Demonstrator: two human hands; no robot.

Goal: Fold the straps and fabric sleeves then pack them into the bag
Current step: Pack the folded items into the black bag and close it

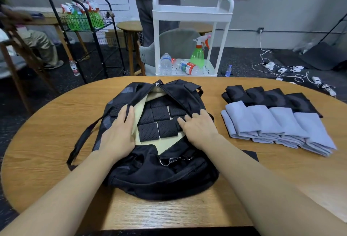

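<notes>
Black bag point(157, 171) lies unzipped in the middle of the round wooden tabletop point(43, 132), mouth spread, tan lining showing. Inside, folded black straps point(161, 121) sit in neat rows, side by side, touching each other.

Left hand point(117, 134) rests on the left edge of the opening, fingers point(124, 115) straight and close together, pressing the bag's flap outward; thumb lies along the lining. Right hand point(197, 128) is at the right edge of the opening, fingers point(189, 118) bent over the rim with the tips down on the right-hand straps; cannot tell if they pinch a strap or just press it.

Right of the bag, well apart from it, folded sleeves lie on the tabletop in two overlapping rows: grey sleeves point(277, 124) nearer, black sleeves point(270, 96) behind them, touching.

Bag's shoulder strap point(84, 138) trails off to the left across the tabletop. Metal clip point(167, 160) on the front of the bag.

Behind the tabletop: white cart point(191, 15) with a green spray bottle point(199, 53) and water bottles point(180, 65) on its lower shelf. Another person point(155, 0) stands behind it. Black wire rack point(84, 21) with more spray bottles at left. Chargers and cables point(281, 68) on the floor at right.
</notes>
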